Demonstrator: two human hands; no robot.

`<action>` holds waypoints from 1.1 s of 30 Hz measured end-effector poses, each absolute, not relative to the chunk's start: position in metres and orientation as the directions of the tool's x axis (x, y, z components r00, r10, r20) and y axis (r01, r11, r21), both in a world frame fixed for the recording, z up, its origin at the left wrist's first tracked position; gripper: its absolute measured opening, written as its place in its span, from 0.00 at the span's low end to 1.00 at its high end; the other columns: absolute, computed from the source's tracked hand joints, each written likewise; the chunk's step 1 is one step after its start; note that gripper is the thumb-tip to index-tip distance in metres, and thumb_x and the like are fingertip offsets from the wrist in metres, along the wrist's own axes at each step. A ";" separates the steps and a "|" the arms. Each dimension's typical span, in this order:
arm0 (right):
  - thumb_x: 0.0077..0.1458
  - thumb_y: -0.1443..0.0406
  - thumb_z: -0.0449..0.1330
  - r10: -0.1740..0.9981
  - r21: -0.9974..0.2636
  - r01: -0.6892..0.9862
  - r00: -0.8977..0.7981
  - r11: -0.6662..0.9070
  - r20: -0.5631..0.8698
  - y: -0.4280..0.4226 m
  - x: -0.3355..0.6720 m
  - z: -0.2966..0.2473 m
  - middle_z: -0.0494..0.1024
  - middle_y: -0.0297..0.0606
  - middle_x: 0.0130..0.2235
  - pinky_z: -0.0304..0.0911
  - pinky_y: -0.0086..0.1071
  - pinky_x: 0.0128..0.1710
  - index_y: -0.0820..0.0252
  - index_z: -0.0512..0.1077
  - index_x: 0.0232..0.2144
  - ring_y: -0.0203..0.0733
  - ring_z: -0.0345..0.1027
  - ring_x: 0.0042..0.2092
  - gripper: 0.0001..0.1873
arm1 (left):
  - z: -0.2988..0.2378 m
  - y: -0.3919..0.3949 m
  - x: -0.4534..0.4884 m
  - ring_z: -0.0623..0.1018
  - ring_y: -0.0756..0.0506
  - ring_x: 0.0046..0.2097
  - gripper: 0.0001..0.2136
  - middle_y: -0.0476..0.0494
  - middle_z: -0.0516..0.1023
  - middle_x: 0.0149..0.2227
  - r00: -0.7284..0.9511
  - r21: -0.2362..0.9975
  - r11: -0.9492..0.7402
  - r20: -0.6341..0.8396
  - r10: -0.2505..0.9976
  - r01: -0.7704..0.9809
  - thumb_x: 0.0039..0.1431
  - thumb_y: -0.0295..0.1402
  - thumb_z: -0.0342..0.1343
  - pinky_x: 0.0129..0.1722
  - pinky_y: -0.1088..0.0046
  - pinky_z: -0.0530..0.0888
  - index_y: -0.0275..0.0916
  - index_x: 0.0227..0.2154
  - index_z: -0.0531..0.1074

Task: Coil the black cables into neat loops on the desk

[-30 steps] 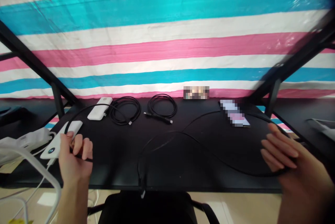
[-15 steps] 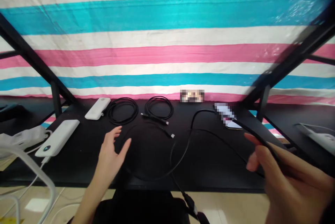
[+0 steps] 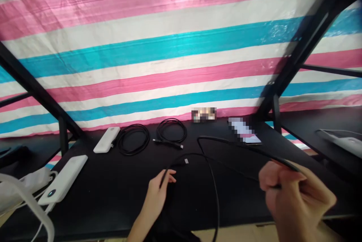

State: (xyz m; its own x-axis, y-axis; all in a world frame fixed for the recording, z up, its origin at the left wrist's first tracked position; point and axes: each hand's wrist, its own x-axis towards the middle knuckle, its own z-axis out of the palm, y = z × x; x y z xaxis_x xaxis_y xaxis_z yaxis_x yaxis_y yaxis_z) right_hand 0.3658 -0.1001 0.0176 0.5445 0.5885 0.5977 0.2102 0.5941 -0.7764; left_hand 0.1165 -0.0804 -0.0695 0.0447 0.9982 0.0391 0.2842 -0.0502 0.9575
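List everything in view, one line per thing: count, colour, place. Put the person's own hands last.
loose cable: 1, black, trailing across the table's middle, held by both hands
coiled cables: 2, black, side by side at the back of the table
power banks: 2, white, one at the near left edge, one further back beside the left coil
phone: 1, dark with blurred screen, back right
table: 1, black, across the foreground
striped sheet: 1, pink, white and turquoise, hanging behind the table
frame bars: black, slanting at left and right
left hand: pinching the cable near its plug end
right hand: closed around the cable, near right
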 end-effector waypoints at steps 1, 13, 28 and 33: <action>0.55 0.54 0.61 0.595 -0.769 0.155 0.547 0.620 0.589 -0.097 0.375 0.014 0.62 0.28 0.16 0.49 0.30 0.17 0.55 0.73 0.27 0.34 0.55 0.18 0.13 | -0.064 -0.079 0.110 0.78 0.43 0.33 0.14 0.42 0.78 0.29 0.027 0.982 -0.017 0.012 1.000 0.186 0.61 0.43 0.48 0.36 0.65 0.73 0.39 0.35 0.74; 0.57 0.60 0.58 0.898 -0.840 0.329 -0.070 0.432 0.434 -0.073 0.353 -0.024 0.72 0.41 0.46 0.62 0.41 0.52 0.53 0.75 0.35 0.47 0.66 0.51 0.07 | 0.006 -0.071 0.090 0.68 0.51 0.17 0.17 0.56 0.66 0.13 -0.136 0.974 -0.225 0.220 0.966 -0.021 0.59 0.42 0.53 0.16 0.79 0.63 0.37 0.47 0.67; 0.52 0.57 0.62 0.958 -0.904 0.316 -0.086 0.288 0.275 -0.064 0.329 -0.067 0.60 0.47 0.59 0.52 0.47 0.60 0.53 0.51 0.60 0.50 0.54 0.61 0.37 | -0.009 -0.093 0.090 0.73 0.48 0.31 0.12 0.46 0.74 0.29 -0.141 0.877 -0.478 0.480 0.866 0.050 0.63 0.39 0.49 0.33 0.71 0.71 0.38 0.41 0.73; 0.57 0.57 0.58 0.978 -0.977 0.108 -0.113 0.185 0.173 -0.071 0.313 -0.063 0.69 0.38 0.39 0.68 0.33 0.38 0.58 0.58 0.54 0.39 0.71 0.38 0.25 | -0.023 -0.091 0.087 0.74 0.47 0.37 0.13 0.43 0.76 0.36 -0.170 0.914 -0.390 0.369 0.914 -0.113 0.62 0.42 0.50 0.37 0.71 0.70 0.38 0.38 0.74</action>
State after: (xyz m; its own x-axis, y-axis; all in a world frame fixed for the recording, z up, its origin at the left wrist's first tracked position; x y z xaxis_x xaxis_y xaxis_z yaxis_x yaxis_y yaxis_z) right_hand 0.3134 -0.0707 -0.0630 -0.1127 0.9784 0.1732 0.1084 0.1854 -0.9767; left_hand 0.0873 -0.0909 -0.0228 -0.1702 0.9138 0.3688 -0.1130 -0.3899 0.9139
